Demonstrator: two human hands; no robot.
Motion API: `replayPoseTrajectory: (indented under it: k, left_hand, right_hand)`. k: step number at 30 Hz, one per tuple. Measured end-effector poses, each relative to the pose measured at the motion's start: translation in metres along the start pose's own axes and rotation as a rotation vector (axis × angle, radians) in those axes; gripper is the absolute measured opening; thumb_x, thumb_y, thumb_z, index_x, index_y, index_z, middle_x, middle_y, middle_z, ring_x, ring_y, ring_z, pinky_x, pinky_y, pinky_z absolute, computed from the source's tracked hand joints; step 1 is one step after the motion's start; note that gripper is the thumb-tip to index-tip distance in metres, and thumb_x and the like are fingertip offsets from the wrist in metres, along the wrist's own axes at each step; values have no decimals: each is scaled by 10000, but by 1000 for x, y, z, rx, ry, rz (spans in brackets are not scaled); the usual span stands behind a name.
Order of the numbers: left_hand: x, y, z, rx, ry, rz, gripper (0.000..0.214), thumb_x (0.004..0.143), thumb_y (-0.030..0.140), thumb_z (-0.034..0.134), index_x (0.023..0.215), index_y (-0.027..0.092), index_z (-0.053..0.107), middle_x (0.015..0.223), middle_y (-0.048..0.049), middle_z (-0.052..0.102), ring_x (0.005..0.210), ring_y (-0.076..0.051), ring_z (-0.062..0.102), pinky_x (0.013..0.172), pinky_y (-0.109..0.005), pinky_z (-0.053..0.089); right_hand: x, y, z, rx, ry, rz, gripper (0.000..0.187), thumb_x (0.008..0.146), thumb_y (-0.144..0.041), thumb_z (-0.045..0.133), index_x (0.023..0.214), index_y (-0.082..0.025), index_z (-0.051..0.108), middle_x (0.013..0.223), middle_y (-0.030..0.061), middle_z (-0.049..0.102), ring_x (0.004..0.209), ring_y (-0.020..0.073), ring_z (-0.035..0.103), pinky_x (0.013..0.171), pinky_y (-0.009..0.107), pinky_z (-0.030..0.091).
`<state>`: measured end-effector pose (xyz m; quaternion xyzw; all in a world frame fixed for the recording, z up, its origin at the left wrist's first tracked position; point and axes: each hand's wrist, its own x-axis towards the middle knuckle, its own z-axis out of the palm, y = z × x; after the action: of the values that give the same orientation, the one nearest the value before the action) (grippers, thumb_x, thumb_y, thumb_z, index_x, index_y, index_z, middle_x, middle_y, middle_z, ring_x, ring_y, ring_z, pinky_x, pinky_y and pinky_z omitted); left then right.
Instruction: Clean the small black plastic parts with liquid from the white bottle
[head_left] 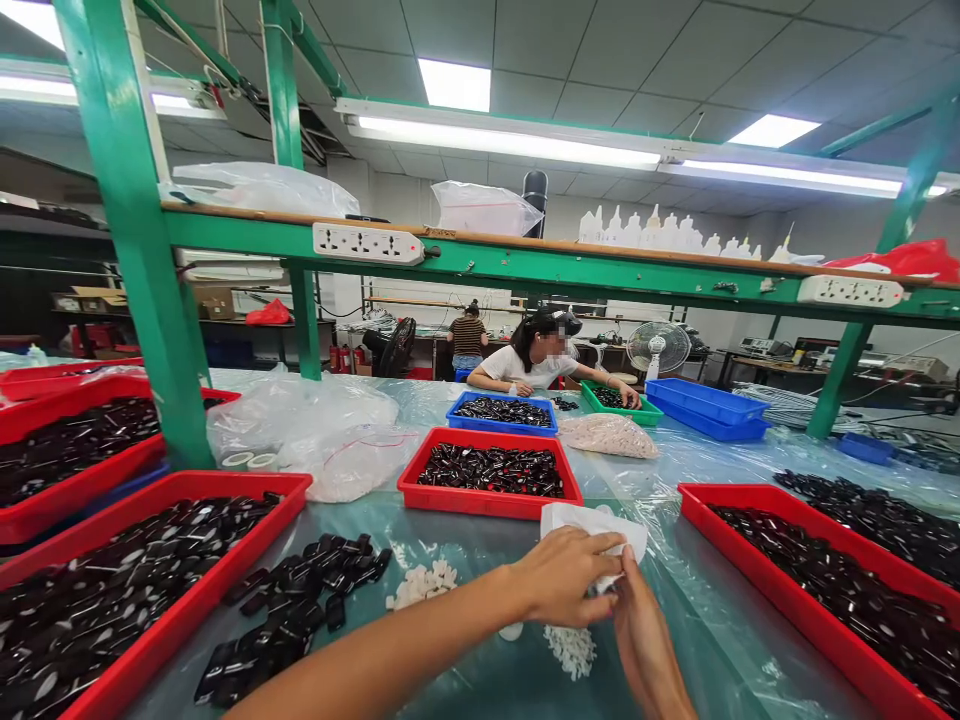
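Observation:
Above the green table top, my left hand (571, 575) reaches in from the lower left and grips a thin white paper-like sheet (562, 518). My right hand (641, 610) pinches the same sheet at its right side, close to the left fingers. Whether the sheet is a piece of paper or a small bag I cannot tell. Just below the hands lies a small pile of tiny white parts (570, 650). A heap of larger white pieces (424, 583) sits left of my forearm, and loose black glossy parts (300, 600) are spread farther left.
Red trays of black parts stand at left (292, 488), ahead (491, 497) and right (694, 497). Beyond are a blue tray (502, 426), plastic bags (300, 430) and a person (517, 370) reaching into a green tray (622, 411). A green shelf frame (525, 262) crosses above.

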<state>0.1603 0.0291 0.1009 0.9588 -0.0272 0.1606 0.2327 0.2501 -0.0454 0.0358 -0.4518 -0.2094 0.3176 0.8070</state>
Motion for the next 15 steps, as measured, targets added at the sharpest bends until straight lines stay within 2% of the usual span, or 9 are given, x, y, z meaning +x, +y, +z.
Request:
replayPoseTrajectory:
  k: [2, 4, 6, 9, 12, 15]
  left_hand:
    - [-3, 1, 1, -123, 66, -24, 417, 716, 221, 629, 1127, 154, 636, 1382, -172, 459, 1204, -383, 482, 991, -507, 379]
    - [-5, 1, 2, -270, 181, -76, 347, 739, 273, 627, 1068, 171, 675, 1347, -157, 498, 1210, -334, 487, 986, -437, 399]
    - [-4, -1, 3, -426, 334, -146, 300, 778, 332, 589, 999, 163, 700, 1274, -152, 544, 1123, -289, 555, 945, -392, 430]
    - [0, -7, 5, -641, 577, -258, 350, 774, 404, 589, 1005, 152, 664, 1228, -144, 514, 930, -230, 610, 832, -358, 473]
    - [4, -10, 10, -842, 723, -345, 531, 646, 399, 737, 1105, 181, 582, 1216, -127, 479, 992, -239, 548, 822, -341, 452]
    - [5, -5, 15, -1085, 762, -377, 820, 487, 356, 853, 1211, 195, 503, 1141, -109, 527, 1071, -250, 500, 861, -330, 424]
  right_hand:
    - [-1, -2, 3, 71, 16, 44, 460, 566, -592, 703, 795, -194, 676, 865, 31, 724, 1070, 277, 581, 934, 415, 440]
    - [-2, -4, 4, 144, 33, 58, 458, 541, -583, 728, 803, -211, 678, 879, 10, 726, 1127, 257, 545, 968, 385, 420]
    - [-4, -6, 5, 207, 34, 66, 433, 552, -568, 729, 810, -223, 680, 899, -3, 726, 1133, 239, 542, 979, 372, 413]
    - [-9, -12, 7, 267, 6, 91, 401, 584, -544, 720, 827, -226, 691, 926, 0, 727, 1082, 228, 576, 971, 373, 426]
    - [-13, -19, 12, 294, -9, 129, 407, 570, -535, 732, 850, -240, 702, 937, -1, 729, 1034, 227, 604, 931, 373, 461]
    - [-15, -22, 13, 300, 0, 183, 394, 487, -489, 787, 783, -239, 713, 854, 3, 741, 927, 246, 647, 855, 381, 507]
